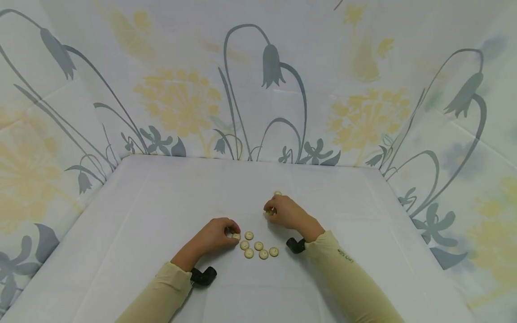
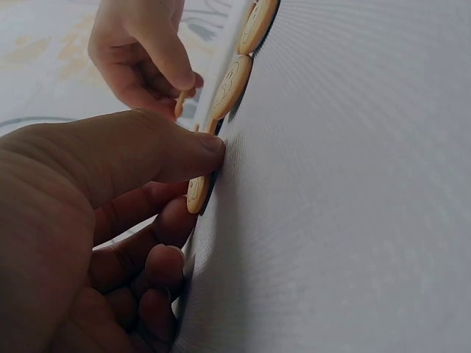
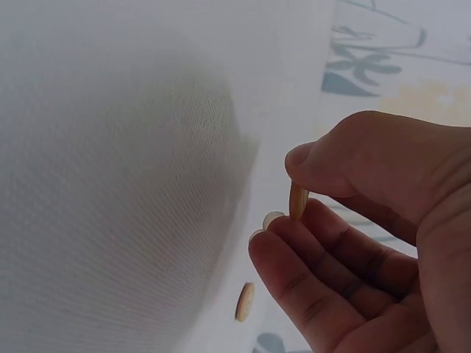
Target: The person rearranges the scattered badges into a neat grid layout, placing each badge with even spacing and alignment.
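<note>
In the head view, my left hand [image 1: 218, 235] rests low at the left end of a loose group of small, round, cream-coloured discs [image 1: 259, 246]. Its thumb and forefinger pinch one disc [image 2: 195, 194], which lies on the table; the thumb hides part of it. Farther forward and to the right, my right hand [image 1: 287, 212] holds another disc [image 3: 297, 201] on edge, raised above the cloth between thumb and fingers. Just beyond that hand lies a lone disc [image 1: 277, 193], which the right wrist view also shows below the fingertips. Marks are engraved on the discs' faces.
A white cloth covers the table [image 1: 181, 188]. Behind and along both sides hangs a white curtain [image 1: 258, 112] printed with grey and yellow flowers. Black wrist cameras [image 1: 203, 276] sit under both forearms, close to the tabletop.
</note>
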Action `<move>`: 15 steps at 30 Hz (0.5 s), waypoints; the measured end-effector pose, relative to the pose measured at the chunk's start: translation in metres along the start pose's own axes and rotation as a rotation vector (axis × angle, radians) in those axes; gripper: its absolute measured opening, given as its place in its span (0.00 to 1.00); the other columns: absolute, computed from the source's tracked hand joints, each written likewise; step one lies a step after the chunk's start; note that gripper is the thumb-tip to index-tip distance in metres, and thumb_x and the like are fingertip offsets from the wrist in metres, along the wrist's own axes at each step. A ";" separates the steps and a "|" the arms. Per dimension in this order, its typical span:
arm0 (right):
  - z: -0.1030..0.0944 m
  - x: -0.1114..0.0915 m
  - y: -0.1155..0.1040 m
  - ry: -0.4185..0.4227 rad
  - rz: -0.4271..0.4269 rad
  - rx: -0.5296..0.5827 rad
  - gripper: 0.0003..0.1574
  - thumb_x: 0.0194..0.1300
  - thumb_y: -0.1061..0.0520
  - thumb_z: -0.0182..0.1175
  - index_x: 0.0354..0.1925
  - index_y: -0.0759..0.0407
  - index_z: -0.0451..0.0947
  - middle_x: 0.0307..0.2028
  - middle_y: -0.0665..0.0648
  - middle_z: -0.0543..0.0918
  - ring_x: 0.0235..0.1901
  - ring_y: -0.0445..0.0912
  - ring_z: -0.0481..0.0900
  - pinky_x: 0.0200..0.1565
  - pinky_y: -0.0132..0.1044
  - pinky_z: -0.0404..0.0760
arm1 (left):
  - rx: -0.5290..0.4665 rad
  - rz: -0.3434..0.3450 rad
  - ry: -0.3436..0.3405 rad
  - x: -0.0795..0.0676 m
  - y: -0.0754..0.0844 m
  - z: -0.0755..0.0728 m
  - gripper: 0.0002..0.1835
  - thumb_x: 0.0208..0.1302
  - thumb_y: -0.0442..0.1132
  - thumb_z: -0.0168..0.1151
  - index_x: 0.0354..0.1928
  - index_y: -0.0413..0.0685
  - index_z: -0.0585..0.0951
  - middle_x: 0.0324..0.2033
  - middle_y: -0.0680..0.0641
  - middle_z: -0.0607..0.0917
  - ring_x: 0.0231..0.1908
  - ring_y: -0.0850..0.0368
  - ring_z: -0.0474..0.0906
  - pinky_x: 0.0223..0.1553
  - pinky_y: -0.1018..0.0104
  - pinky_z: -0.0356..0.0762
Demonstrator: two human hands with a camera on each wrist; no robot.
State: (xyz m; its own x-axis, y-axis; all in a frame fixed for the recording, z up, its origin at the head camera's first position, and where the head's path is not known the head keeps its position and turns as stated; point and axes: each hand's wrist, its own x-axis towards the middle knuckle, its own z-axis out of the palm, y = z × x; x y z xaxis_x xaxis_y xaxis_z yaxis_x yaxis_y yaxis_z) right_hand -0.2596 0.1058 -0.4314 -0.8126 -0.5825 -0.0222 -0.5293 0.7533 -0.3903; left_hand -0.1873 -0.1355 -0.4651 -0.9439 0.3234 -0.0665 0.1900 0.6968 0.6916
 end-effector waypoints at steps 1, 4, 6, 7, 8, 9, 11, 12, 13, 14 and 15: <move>0.000 0.001 0.001 0.005 -0.004 -0.009 0.14 0.59 0.61 0.64 0.44 0.58 0.85 0.35 0.51 0.81 0.34 0.41 0.75 0.40 0.35 0.75 | 0.001 -0.001 0.001 0.000 0.000 0.000 0.08 0.54 0.39 0.71 0.37 0.50 0.84 0.32 0.55 0.82 0.32 0.61 0.72 0.36 0.66 0.71; -0.001 0.003 0.004 0.015 -0.010 -0.026 0.14 0.59 0.61 0.64 0.45 0.58 0.84 0.35 0.51 0.81 0.35 0.41 0.75 0.41 0.35 0.75 | 0.002 -0.008 0.001 0.001 0.000 0.000 0.08 0.54 0.39 0.71 0.37 0.50 0.84 0.32 0.55 0.82 0.32 0.61 0.72 0.36 0.66 0.71; -0.001 0.005 0.006 0.020 -0.011 -0.026 0.14 0.59 0.61 0.64 0.45 0.59 0.84 0.35 0.51 0.81 0.35 0.41 0.75 0.41 0.34 0.75 | 0.002 -0.008 0.003 0.001 0.000 0.000 0.08 0.54 0.39 0.71 0.37 0.50 0.84 0.32 0.55 0.82 0.32 0.61 0.71 0.35 0.66 0.71; -0.001 0.005 0.007 0.022 -0.010 -0.023 0.14 0.59 0.61 0.64 0.45 0.59 0.84 0.35 0.52 0.81 0.35 0.42 0.75 0.41 0.35 0.75 | 0.002 -0.006 0.004 0.001 0.000 0.000 0.08 0.54 0.39 0.71 0.37 0.50 0.84 0.32 0.55 0.82 0.32 0.61 0.72 0.35 0.66 0.71; -0.001 0.006 0.007 0.023 -0.008 -0.019 0.14 0.59 0.62 0.63 0.45 0.59 0.84 0.36 0.52 0.81 0.35 0.42 0.76 0.41 0.35 0.75 | 0.000 -0.004 0.003 0.001 0.000 0.000 0.08 0.54 0.39 0.71 0.37 0.50 0.84 0.32 0.55 0.82 0.32 0.61 0.71 0.35 0.66 0.70; -0.001 0.007 0.008 0.027 -0.009 -0.019 0.14 0.59 0.62 0.63 0.45 0.60 0.84 0.36 0.52 0.81 0.36 0.43 0.76 0.42 0.36 0.76 | 0.000 -0.002 0.004 0.001 0.000 0.001 0.08 0.54 0.39 0.71 0.37 0.50 0.84 0.32 0.55 0.82 0.32 0.61 0.71 0.35 0.67 0.70; -0.001 0.008 0.010 0.028 0.001 -0.008 0.14 0.59 0.62 0.63 0.46 0.60 0.84 0.37 0.53 0.82 0.37 0.44 0.78 0.43 0.37 0.77 | 0.000 0.008 0.006 0.000 -0.001 0.000 0.08 0.54 0.39 0.71 0.37 0.50 0.84 0.32 0.55 0.82 0.31 0.62 0.71 0.35 0.67 0.71; -0.001 0.009 0.011 0.027 0.008 -0.003 0.14 0.60 0.62 0.63 0.46 0.60 0.84 0.38 0.53 0.82 0.38 0.45 0.79 0.44 0.38 0.77 | -0.004 0.010 0.005 0.000 -0.001 0.000 0.08 0.54 0.39 0.71 0.37 0.50 0.84 0.32 0.55 0.82 0.32 0.62 0.71 0.35 0.67 0.70; -0.001 0.010 0.012 0.029 0.014 -0.001 0.14 0.60 0.62 0.63 0.46 0.60 0.84 0.39 0.54 0.83 0.39 0.46 0.79 0.45 0.38 0.78 | -0.005 0.010 0.004 0.000 -0.001 0.000 0.08 0.54 0.39 0.71 0.37 0.50 0.84 0.32 0.55 0.82 0.32 0.62 0.72 0.35 0.67 0.71; -0.001 0.010 0.013 0.030 0.017 0.002 0.14 0.60 0.62 0.63 0.46 0.60 0.84 0.39 0.54 0.83 0.40 0.46 0.80 0.45 0.39 0.78 | -0.008 0.011 0.003 0.000 -0.001 -0.001 0.08 0.54 0.39 0.71 0.37 0.50 0.84 0.32 0.55 0.82 0.32 0.62 0.72 0.35 0.67 0.71; -0.002 0.011 0.014 0.029 0.024 0.005 0.15 0.60 0.62 0.62 0.46 0.60 0.84 0.40 0.55 0.83 0.40 0.47 0.80 0.45 0.39 0.78 | -0.006 0.010 0.004 0.000 -0.001 -0.001 0.08 0.54 0.39 0.71 0.37 0.50 0.84 0.32 0.55 0.82 0.32 0.62 0.72 0.35 0.67 0.71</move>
State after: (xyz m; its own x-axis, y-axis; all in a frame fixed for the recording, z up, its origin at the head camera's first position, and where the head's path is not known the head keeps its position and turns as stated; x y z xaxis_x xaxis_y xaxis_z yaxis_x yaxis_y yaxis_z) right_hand -0.2765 0.1100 -0.4357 -0.8319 -0.5549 -0.0052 -0.5082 0.7655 -0.3947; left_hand -0.1877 -0.1367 -0.4651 -0.9432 0.3273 -0.0568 0.1974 0.6898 0.6966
